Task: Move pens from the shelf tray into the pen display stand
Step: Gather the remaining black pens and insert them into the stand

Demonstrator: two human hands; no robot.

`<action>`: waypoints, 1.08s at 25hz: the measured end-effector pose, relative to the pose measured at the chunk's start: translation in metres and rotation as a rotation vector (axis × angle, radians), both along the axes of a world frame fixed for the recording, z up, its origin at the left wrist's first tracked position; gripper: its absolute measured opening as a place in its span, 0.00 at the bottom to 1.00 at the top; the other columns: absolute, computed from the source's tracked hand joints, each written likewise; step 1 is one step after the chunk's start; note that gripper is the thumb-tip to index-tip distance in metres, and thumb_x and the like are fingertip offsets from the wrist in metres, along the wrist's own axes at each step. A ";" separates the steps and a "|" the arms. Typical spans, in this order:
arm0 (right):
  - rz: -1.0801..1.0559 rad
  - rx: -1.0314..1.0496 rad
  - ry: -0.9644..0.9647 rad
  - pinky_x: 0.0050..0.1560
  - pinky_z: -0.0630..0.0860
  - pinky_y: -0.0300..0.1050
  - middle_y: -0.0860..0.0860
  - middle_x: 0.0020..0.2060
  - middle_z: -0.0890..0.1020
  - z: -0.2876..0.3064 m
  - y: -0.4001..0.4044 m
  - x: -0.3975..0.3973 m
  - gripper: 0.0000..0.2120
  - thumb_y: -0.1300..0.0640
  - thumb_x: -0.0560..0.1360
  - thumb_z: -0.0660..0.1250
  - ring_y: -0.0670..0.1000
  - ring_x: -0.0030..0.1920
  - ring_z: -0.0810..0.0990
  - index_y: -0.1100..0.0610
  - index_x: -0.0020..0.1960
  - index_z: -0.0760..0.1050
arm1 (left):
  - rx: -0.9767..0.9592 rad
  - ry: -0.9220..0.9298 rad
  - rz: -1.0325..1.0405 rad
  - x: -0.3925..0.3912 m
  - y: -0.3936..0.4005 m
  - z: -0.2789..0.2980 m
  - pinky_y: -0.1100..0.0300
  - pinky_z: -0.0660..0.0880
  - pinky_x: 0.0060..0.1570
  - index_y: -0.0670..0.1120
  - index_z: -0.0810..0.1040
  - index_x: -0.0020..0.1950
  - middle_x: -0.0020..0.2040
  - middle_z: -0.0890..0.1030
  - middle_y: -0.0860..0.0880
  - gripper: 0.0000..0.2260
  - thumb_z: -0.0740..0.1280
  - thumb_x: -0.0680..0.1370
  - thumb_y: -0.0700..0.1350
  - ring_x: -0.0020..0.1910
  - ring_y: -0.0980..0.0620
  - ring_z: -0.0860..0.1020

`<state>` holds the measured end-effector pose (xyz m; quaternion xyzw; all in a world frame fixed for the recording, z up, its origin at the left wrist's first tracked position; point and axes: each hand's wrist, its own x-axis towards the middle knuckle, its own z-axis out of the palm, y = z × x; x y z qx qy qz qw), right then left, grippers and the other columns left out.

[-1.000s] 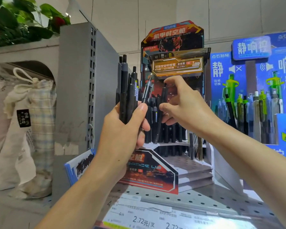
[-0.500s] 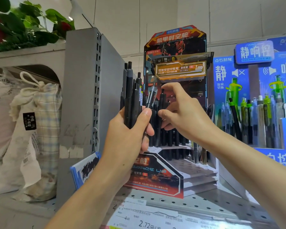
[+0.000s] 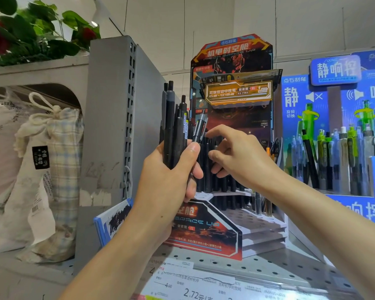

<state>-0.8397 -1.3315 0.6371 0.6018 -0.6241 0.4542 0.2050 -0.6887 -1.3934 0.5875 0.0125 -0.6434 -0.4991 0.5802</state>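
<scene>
A bundle of black pens (image 3: 174, 135) was held upright in the left hand (image 3: 169, 182), its grip closed round the barrels, probably as a ready supply beside the pen display stand (image 3: 232, 215). The right hand (image 3: 236, 156) was kept empty, its grip loosely spread over pens already standing in the stand's upper tier. The pens looked slim, matte black, with click tops; one carried a label.

Stationery shop, probably, price labels (image 3: 195, 289), pen displays (image 3: 232, 61)
</scene>
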 end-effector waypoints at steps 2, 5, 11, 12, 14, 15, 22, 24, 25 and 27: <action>-0.010 0.005 -0.005 0.39 0.85 0.46 0.50 0.35 0.85 0.000 0.000 0.000 0.16 0.61 0.80 0.67 0.47 0.33 0.86 0.50 0.66 0.73 | -0.002 -0.001 0.009 0.001 0.000 0.000 0.65 0.70 0.24 0.49 0.80 0.53 0.33 0.80 0.50 0.08 0.68 0.80 0.52 0.22 0.56 0.70; -0.032 0.018 0.011 0.40 0.85 0.46 0.50 0.35 0.85 0.003 0.003 0.000 0.15 0.61 0.80 0.67 0.46 0.32 0.85 0.51 0.65 0.72 | 0.002 -0.001 0.012 0.003 0.001 0.001 0.65 0.70 0.24 0.48 0.80 0.53 0.32 0.80 0.49 0.08 0.68 0.80 0.52 0.22 0.56 0.70; -0.030 -0.109 0.031 0.39 0.81 0.44 0.47 0.40 0.82 0.008 0.008 0.009 0.09 0.57 0.80 0.68 0.46 0.37 0.80 0.53 0.60 0.78 | 0.026 -0.070 0.047 0.004 0.001 -0.001 0.66 0.70 0.23 0.39 0.81 0.45 0.24 0.77 0.52 0.18 0.67 0.80 0.55 0.21 0.56 0.70; 0.150 -0.138 -0.121 0.35 0.80 0.42 0.48 0.40 0.82 0.011 0.011 0.012 0.06 0.55 0.81 0.67 0.46 0.37 0.79 0.54 0.55 0.80 | 0.041 -0.079 0.041 0.004 0.001 -0.001 0.66 0.70 0.24 0.40 0.82 0.45 0.24 0.77 0.51 0.18 0.67 0.80 0.55 0.21 0.55 0.70; 0.543 -0.049 -0.467 0.32 0.78 0.41 0.51 0.38 0.81 0.016 0.016 0.020 0.10 0.51 0.82 0.66 0.47 0.37 0.79 0.55 0.48 0.82 | 0.063 -0.084 0.032 0.004 0.001 -0.001 0.64 0.69 0.24 0.43 0.84 0.43 0.27 0.78 0.47 0.17 0.67 0.80 0.56 0.22 0.53 0.70; 0.632 0.004 -0.544 0.32 0.78 0.41 0.52 0.39 0.81 0.016 0.017 0.021 0.10 0.51 0.81 0.67 0.48 0.37 0.79 0.55 0.47 0.83 | 0.071 -0.077 0.019 0.003 0.002 0.000 0.63 0.69 0.24 0.44 0.84 0.45 0.29 0.80 0.47 0.15 0.67 0.80 0.55 0.22 0.53 0.70; 0.655 -0.122 -0.730 0.34 0.79 0.37 0.57 0.49 0.82 0.027 0.020 0.012 0.09 0.60 0.80 0.67 0.45 0.35 0.81 0.64 0.57 0.79 | 0.017 -0.069 0.105 0.007 0.001 -0.006 0.66 0.69 0.23 0.42 0.81 0.55 0.27 0.81 0.52 0.17 0.65 0.82 0.55 0.20 0.56 0.70; 0.519 -0.298 -0.689 0.34 0.81 0.38 0.56 0.47 0.81 0.034 0.021 0.006 0.07 0.61 0.82 0.64 0.46 0.34 0.81 0.63 0.57 0.77 | 0.033 -0.019 0.154 0.008 0.000 -0.007 0.67 0.70 0.23 0.41 0.79 0.56 0.27 0.80 0.52 0.18 0.64 0.82 0.56 0.20 0.56 0.70; 0.448 -0.337 -0.625 0.35 0.81 0.39 0.55 0.45 0.80 0.034 0.019 0.004 0.06 0.61 0.83 0.63 0.46 0.34 0.81 0.62 0.57 0.77 | 0.041 0.003 0.168 0.009 -0.001 -0.007 0.67 0.70 0.23 0.41 0.78 0.57 0.25 0.79 0.52 0.19 0.64 0.81 0.57 0.20 0.56 0.70; 0.362 -0.316 -0.498 0.36 0.83 0.43 0.54 0.43 0.80 0.029 0.015 0.005 0.07 0.62 0.83 0.64 0.46 0.33 0.80 0.62 0.59 0.77 | 0.039 0.039 0.176 0.009 -0.001 -0.008 0.68 0.69 0.23 0.39 0.77 0.58 0.23 0.76 0.53 0.19 0.64 0.82 0.56 0.19 0.56 0.69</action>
